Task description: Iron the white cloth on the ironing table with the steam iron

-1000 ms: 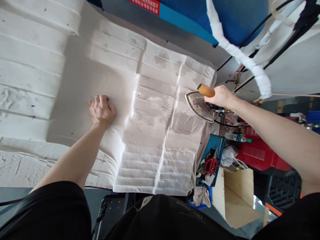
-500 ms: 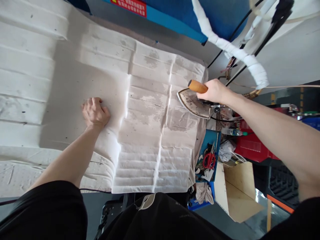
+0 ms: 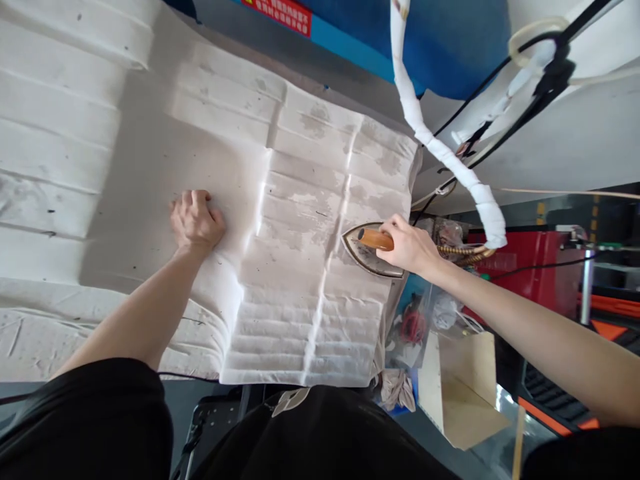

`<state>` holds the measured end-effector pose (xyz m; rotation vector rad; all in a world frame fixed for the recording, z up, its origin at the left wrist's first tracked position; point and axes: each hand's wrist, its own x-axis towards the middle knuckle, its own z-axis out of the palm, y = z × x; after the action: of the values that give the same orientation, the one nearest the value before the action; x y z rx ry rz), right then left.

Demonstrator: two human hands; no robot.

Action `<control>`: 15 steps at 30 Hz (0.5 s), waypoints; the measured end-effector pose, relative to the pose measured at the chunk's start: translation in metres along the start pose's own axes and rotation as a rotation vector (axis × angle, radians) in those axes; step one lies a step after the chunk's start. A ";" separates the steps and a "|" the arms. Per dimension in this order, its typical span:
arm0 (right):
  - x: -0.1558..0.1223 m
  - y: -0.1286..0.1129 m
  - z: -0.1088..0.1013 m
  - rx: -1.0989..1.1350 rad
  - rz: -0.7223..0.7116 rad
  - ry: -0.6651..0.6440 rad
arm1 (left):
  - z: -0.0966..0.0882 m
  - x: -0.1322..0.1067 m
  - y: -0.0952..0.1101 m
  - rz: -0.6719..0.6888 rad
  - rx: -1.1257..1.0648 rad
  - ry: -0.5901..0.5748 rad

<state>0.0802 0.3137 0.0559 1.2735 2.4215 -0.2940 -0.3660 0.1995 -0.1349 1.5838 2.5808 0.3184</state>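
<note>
Flatiron [image 3: 369, 261] on white cloth [image 3: 300, 320], wooden handle [image 3: 375, 239] wrapped in right grip [image 3: 410, 247]; left hand [image 3: 196, 220] curled on cloth.

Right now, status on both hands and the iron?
Right hand gripping the wooden handle of the flat iron, which sits on the white cloth. Left hand curled, pressing the cloth. White-wrapped cord hangs past the iron, apart from the right hand.

Red sign [image 3: 277, 15] on blue panel [image 3: 400, 47]: characters too small to read.
</note>
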 end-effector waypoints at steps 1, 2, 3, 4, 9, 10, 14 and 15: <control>0.001 0.001 0.000 -0.008 -0.011 0.034 | -0.001 0.000 0.001 -0.005 -0.018 -0.002; 0.001 0.002 -0.001 -0.013 -0.026 0.077 | -0.002 -0.001 0.002 -0.009 -0.039 -0.004; 0.002 0.002 -0.002 -0.019 -0.044 0.121 | -0.003 -0.001 0.003 -0.013 -0.057 -0.005; 0.003 0.002 -0.002 -0.022 -0.064 0.150 | -0.004 -0.001 0.004 -0.014 -0.068 -0.006; 0.012 0.005 -0.005 0.044 0.002 -0.143 | -0.009 -0.001 0.008 -0.013 -0.062 -0.016; 0.014 0.006 -0.005 0.038 0.028 -0.208 | -0.009 -0.001 0.008 -0.015 -0.076 -0.018; 0.016 0.010 -0.003 0.002 0.047 -0.200 | -0.006 -0.001 0.008 -0.026 -0.136 -0.013; 0.013 0.010 -0.002 0.019 0.036 -0.164 | -0.006 -0.001 0.008 -0.025 -0.141 -0.013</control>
<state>0.0814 0.3299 0.0516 1.2483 2.2614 -0.3961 -0.3595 0.2010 -0.1273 1.4996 2.5051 0.4745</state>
